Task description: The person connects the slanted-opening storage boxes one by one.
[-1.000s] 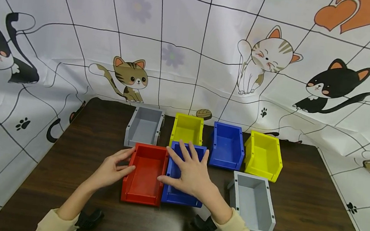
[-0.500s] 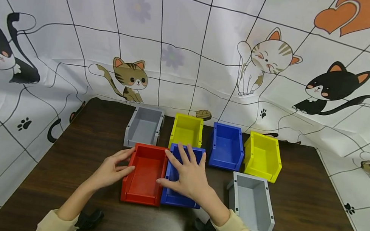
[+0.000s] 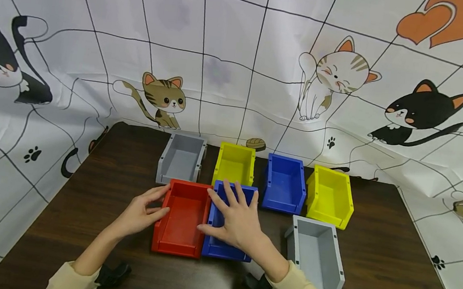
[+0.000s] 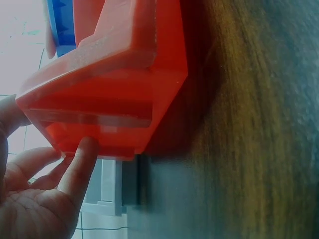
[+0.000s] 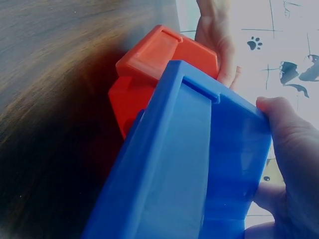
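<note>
On the dark table, a red bin and a blue bin stand side by side, long walls touching or nearly so. My left hand touches the red bin's left wall, thumb tip at the rim and fingers along the outside. In the left wrist view, a left finger lies against the red bin's side, below its ledge. My right hand is spread over the blue bin, its thumb over the edge where the two bins meet. The right thumb touches the blue bin's rim in the right wrist view.
Behind stand a grey bin, a yellow bin, another blue bin and another yellow bin. A second grey bin sits right of my right hand. A cat-print curtain hangs at the table's back.
The blue bin under my right hand has shifted very slightly toward me, and the hand with it. My left hand and the red bin look unchanged.
</note>
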Action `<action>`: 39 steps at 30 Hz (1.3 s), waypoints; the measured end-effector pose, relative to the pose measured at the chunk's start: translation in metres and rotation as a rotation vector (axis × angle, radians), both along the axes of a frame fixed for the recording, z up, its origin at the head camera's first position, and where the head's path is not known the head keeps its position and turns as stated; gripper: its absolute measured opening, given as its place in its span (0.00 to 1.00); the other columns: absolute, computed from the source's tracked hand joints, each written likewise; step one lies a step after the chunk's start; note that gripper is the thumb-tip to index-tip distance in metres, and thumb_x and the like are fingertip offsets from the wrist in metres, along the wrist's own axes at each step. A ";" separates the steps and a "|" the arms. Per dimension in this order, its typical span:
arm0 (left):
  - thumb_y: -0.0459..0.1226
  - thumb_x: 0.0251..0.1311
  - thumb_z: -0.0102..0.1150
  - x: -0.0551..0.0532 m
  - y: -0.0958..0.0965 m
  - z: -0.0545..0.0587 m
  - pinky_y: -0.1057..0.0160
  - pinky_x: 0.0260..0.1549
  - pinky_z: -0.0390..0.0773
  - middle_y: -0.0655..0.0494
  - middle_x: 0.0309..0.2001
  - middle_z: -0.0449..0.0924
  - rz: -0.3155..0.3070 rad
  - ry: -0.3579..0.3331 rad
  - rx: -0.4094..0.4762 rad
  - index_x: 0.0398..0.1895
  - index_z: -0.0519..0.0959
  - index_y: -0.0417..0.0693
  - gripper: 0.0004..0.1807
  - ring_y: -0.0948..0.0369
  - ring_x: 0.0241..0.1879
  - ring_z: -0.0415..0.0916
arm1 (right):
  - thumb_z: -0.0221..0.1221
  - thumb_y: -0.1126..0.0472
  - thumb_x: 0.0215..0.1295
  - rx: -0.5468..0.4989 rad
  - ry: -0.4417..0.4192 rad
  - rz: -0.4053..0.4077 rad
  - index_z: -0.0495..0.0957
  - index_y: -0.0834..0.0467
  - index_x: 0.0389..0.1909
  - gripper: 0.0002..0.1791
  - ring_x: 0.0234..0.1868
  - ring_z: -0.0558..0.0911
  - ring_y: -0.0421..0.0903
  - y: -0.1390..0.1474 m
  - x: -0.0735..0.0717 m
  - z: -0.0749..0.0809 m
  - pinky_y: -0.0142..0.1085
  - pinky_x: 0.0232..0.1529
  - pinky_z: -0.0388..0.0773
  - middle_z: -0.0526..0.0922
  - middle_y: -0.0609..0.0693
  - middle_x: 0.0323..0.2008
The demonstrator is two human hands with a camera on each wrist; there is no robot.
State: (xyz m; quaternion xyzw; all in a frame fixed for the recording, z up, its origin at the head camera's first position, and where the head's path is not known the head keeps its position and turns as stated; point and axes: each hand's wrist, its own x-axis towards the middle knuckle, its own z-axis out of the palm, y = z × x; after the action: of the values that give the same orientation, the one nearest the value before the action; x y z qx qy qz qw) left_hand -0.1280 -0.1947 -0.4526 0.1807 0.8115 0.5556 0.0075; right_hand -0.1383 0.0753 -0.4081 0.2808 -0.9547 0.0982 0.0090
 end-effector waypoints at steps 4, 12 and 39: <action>0.24 0.55 0.60 0.000 -0.001 -0.001 0.52 0.42 0.79 0.29 0.61 0.62 0.002 0.003 -0.001 0.64 0.61 0.27 0.33 0.37 0.53 0.68 | 0.49 0.25 0.52 0.007 0.002 0.001 0.57 0.42 0.71 0.46 0.71 0.49 0.59 -0.001 -0.001 0.000 0.71 0.61 0.41 0.51 0.53 0.72; 0.24 0.55 0.60 -0.001 -0.001 -0.004 0.51 0.43 0.78 0.29 0.61 0.62 -0.006 0.016 -0.005 0.64 0.61 0.27 0.33 0.38 0.57 0.65 | 0.49 0.25 0.52 0.020 0.020 0.004 0.58 0.42 0.71 0.46 0.71 0.50 0.60 -0.002 0.000 -0.003 0.71 0.60 0.43 0.53 0.54 0.72; 0.25 0.55 0.60 0.001 -0.001 -0.008 0.50 0.44 0.77 0.31 0.61 0.63 0.004 0.017 -0.017 0.65 0.61 0.29 0.33 0.38 0.57 0.66 | 0.50 0.24 0.51 0.027 0.052 0.017 0.56 0.43 0.71 0.49 0.70 0.52 0.61 -0.001 0.004 -0.029 0.72 0.59 0.44 0.53 0.55 0.71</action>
State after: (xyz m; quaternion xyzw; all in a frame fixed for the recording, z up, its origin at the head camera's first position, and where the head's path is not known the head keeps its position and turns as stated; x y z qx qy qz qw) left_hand -0.1273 -0.1955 -0.4602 0.1835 0.8166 0.5472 0.0011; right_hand -0.1342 0.0746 -0.4372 0.2914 -0.9530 0.0783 0.0291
